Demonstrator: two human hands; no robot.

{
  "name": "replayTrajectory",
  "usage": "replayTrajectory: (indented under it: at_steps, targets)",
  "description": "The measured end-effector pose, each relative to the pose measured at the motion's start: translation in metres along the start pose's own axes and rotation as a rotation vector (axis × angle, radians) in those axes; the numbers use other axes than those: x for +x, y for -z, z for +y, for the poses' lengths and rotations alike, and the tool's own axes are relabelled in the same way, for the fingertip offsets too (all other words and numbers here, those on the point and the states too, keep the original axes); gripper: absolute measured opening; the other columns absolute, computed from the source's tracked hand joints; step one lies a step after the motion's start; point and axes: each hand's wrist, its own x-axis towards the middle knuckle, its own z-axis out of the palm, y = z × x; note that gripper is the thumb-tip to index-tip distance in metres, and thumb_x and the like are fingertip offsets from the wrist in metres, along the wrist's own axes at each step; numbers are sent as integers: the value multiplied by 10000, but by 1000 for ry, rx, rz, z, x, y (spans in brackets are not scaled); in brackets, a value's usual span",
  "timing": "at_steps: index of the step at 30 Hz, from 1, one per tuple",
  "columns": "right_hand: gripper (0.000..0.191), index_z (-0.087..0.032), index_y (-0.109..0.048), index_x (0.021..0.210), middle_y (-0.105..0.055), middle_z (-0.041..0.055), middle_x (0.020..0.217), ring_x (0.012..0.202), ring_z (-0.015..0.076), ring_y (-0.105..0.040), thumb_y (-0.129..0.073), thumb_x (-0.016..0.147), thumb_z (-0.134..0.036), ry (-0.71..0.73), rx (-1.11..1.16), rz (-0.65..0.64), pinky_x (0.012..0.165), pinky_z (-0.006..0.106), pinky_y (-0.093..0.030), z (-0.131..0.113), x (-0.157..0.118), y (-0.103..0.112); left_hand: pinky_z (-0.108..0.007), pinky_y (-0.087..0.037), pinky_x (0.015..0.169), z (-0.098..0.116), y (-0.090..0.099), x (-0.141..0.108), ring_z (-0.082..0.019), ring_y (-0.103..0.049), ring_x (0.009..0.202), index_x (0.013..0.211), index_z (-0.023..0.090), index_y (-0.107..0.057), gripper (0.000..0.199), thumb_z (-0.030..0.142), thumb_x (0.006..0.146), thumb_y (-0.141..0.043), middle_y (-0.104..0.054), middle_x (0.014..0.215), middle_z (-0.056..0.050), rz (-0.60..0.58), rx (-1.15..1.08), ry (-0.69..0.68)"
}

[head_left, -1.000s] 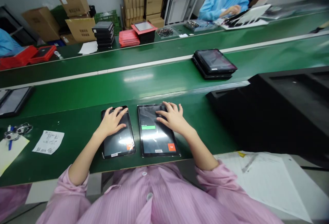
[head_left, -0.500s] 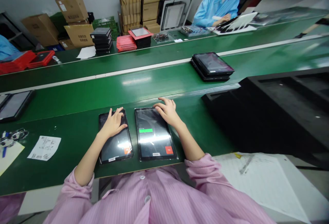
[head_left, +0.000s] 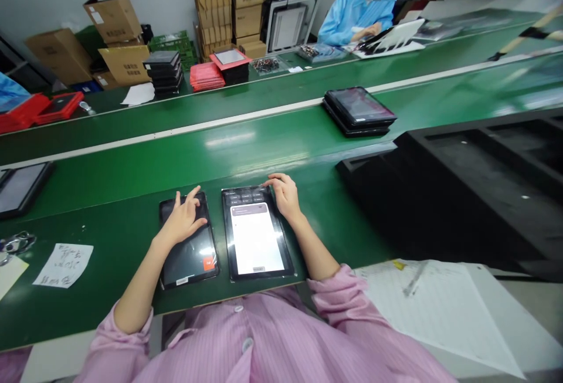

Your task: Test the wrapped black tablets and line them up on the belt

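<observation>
Two tablets lie flat, side by side, on the green bench in front of me. Over the upper part of the left tablet (head_left: 187, 263) is my left hand (head_left: 182, 220), fingers spread and holding nothing. That tablet's screen is dark, with an orange-red square in a lower corner and a small white label at its bottom edge. The right tablet (head_left: 255, 239) shows a bright white panel below a dark strip of small tiles. At its upper right corner is my right hand (head_left: 285, 196), index finger stretched to the top edge, other fingers loosely bent, nothing gripped.
Stacked tablets (head_left: 358, 107) sit on the green line beyond. A black foam tray (head_left: 396, 195) takes up the right side. Left are a handwritten note (head_left: 64, 265) and another tablet (head_left: 24, 186). Across the line, a person in blue (head_left: 343, 16) handles a white-and-black item.
The right tablet's screen has gone from dark with a green bar and red square to a white panel with tiles. My right hand's fingers have drawn closer together. The view has shifted slightly.
</observation>
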Motion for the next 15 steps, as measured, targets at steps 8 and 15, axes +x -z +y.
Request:
replayTrajectory:
  at_steps: [8,15]
  targets:
    - [613,-222,-752,857,-688,89,1041,1022,251,-616,-239,1039,-503,11,24,-49,943,409,-427,-7,0,1,-617,-319,1109,-8,6,-2,-326,-592,1241,1103,212,-395,413,605,975,-391,-534,1403,-224,3,-37,-18]
    - [525,-237,-794,879,-679,93,1084,1072,268,-593,-310,1011,-391,-30,-28,-153,981,432,-423,-8,0,3,-496,-401,1030,-7,5,-4,-290,-627,1156,1197,200,-465,443,574,966,-412,-637,1287,-152,-78,-48,-10]
